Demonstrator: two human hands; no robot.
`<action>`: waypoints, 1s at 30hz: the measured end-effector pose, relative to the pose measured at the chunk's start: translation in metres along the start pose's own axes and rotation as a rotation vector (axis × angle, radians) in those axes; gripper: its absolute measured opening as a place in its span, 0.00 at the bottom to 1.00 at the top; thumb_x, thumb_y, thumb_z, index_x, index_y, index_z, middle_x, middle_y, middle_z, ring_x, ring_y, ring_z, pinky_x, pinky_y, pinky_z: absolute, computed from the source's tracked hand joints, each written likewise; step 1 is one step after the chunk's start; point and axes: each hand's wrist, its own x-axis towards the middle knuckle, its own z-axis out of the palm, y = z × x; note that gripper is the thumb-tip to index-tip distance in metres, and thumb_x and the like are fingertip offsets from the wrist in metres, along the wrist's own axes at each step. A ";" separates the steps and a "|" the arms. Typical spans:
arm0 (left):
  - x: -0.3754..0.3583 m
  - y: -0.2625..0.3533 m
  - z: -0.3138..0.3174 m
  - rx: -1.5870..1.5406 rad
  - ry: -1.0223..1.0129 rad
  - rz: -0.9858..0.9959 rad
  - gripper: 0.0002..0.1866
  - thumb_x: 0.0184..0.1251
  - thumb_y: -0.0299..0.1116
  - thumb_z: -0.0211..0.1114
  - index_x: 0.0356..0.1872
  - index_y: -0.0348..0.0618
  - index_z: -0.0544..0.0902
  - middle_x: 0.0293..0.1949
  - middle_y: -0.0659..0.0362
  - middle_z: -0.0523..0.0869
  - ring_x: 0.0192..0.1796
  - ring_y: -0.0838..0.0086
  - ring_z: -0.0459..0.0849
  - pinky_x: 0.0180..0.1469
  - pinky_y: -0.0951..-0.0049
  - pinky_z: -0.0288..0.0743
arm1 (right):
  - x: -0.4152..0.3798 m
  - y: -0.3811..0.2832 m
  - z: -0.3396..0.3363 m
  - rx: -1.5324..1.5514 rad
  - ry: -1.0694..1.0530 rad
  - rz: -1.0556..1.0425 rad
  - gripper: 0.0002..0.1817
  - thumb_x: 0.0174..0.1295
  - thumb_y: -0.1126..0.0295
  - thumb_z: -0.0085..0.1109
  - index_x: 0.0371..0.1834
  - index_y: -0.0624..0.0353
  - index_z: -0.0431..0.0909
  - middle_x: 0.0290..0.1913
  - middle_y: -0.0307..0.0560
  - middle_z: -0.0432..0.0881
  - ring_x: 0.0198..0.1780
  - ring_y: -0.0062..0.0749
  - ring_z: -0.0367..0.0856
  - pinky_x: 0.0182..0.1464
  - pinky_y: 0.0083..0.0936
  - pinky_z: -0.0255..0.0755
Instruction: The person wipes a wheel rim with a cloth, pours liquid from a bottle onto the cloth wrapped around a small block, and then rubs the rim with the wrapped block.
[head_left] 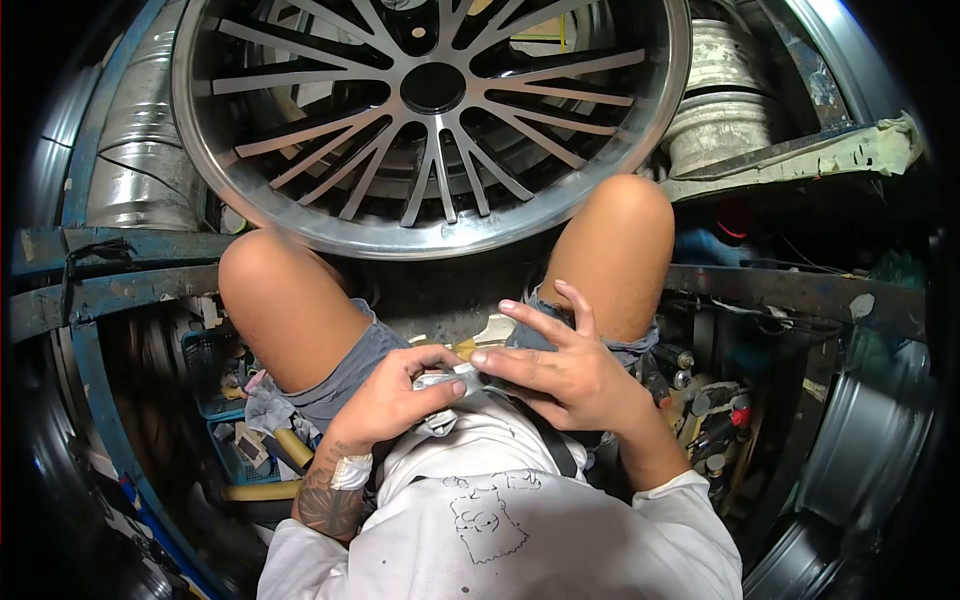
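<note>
Just above my lap, my left hand (405, 393) is closed with thumb and forefinger on a crumpled grey-white piece of thin material (436, 420), like a wrapper or cloth. My right hand (568, 370) meets it from the other side, its lower fingers pinched at the upper edge of the material while two other fingers stretch away. What sits between the right fingertips is mostly hidden. Beyond my knees a large multi-spoke alloy wheel (440, 150) leans face toward me, its polished rim near both knees.
Blue metal frame bars (130, 285) run on the left, and a dark bar (790, 295) crosses on the right. More wheel rims (720, 130) are stacked at the back right. Blue baskets (215, 390) hold clutter below left; tools and bottles (715, 420) crowd below right.
</note>
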 end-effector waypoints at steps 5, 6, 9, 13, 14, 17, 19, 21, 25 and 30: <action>-0.001 -0.006 -0.002 0.001 0.009 0.032 0.16 0.71 0.35 0.71 0.50 0.31 0.85 0.43 0.59 0.89 0.47 0.79 0.82 0.54 0.73 0.76 | 0.002 0.011 -0.010 -0.063 0.113 0.046 0.33 0.59 0.63 0.75 0.71 0.32 0.81 0.58 0.24 0.90 0.77 0.38 0.72 0.80 0.63 0.41; -0.001 -0.005 -0.002 -0.005 0.001 0.032 0.16 0.71 0.35 0.71 0.50 0.31 0.85 0.43 0.59 0.89 0.47 0.79 0.81 0.54 0.73 0.76 | 0.003 0.008 -0.004 0.004 0.083 -0.023 0.33 0.60 0.63 0.75 0.71 0.32 0.80 0.58 0.24 0.90 0.77 0.38 0.72 0.80 0.63 0.41; 0.000 -0.005 -0.002 0.052 0.050 0.024 0.16 0.71 0.34 0.71 0.50 0.31 0.85 0.42 0.59 0.88 0.47 0.79 0.81 0.53 0.73 0.76 | 0.002 0.012 -0.006 0.024 0.063 0.034 0.31 0.62 0.64 0.74 0.71 0.31 0.80 0.59 0.25 0.90 0.77 0.38 0.73 0.80 0.64 0.42; -0.002 0.002 -0.003 0.046 0.023 -0.009 0.16 0.70 0.34 0.71 0.50 0.31 0.85 0.42 0.59 0.88 0.47 0.79 0.82 0.53 0.73 0.76 | 0.003 0.007 0.000 0.017 0.025 0.020 0.33 0.63 0.67 0.72 0.73 0.31 0.79 0.59 0.26 0.90 0.77 0.36 0.73 0.80 0.67 0.45; -0.002 0.001 -0.003 0.031 0.021 -0.016 0.16 0.70 0.34 0.72 0.50 0.31 0.85 0.42 0.59 0.88 0.47 0.79 0.82 0.53 0.73 0.76 | 0.002 0.004 0.002 0.025 -0.021 0.001 0.33 0.62 0.67 0.72 0.73 0.31 0.78 0.59 0.26 0.90 0.77 0.35 0.73 0.80 0.68 0.45; 0.000 -0.001 -0.004 0.048 0.025 0.004 0.16 0.70 0.34 0.72 0.50 0.31 0.85 0.41 0.59 0.88 0.46 0.79 0.82 0.53 0.73 0.77 | 0.004 0.011 -0.003 -0.025 0.064 0.046 0.32 0.60 0.69 0.71 0.71 0.34 0.80 0.61 0.23 0.88 0.76 0.35 0.74 0.80 0.68 0.46; -0.001 -0.002 -0.003 0.068 0.040 0.013 0.15 0.70 0.33 0.72 0.50 0.31 0.85 0.41 0.59 0.88 0.46 0.79 0.82 0.53 0.73 0.77 | 0.006 0.006 0.001 -0.018 0.070 0.024 0.32 0.60 0.68 0.72 0.70 0.35 0.80 0.55 0.27 0.91 0.75 0.37 0.76 0.79 0.68 0.48; 0.001 -0.002 -0.002 0.088 0.042 0.007 0.16 0.70 0.33 0.72 0.50 0.31 0.85 0.41 0.59 0.89 0.46 0.79 0.82 0.53 0.73 0.77 | 0.005 0.009 0.000 -0.021 0.060 0.043 0.32 0.60 0.67 0.72 0.71 0.35 0.80 0.54 0.28 0.91 0.75 0.36 0.75 0.79 0.68 0.48; 0.001 -0.006 -0.002 0.082 0.061 0.011 0.15 0.70 0.34 0.73 0.49 0.31 0.85 0.41 0.57 0.89 0.46 0.79 0.83 0.53 0.73 0.77 | 0.005 0.008 -0.002 -0.027 0.041 0.048 0.33 0.61 0.68 0.72 0.73 0.35 0.79 0.58 0.29 0.90 0.76 0.36 0.75 0.80 0.66 0.47; 0.003 -0.005 -0.002 0.060 0.070 0.051 0.15 0.69 0.34 0.73 0.48 0.31 0.86 0.41 0.59 0.89 0.46 0.79 0.82 0.53 0.73 0.76 | 0.003 0.017 -0.019 -0.107 0.186 0.183 0.35 0.58 0.71 0.74 0.72 0.41 0.79 0.63 0.32 0.88 0.74 0.40 0.76 0.78 0.62 0.51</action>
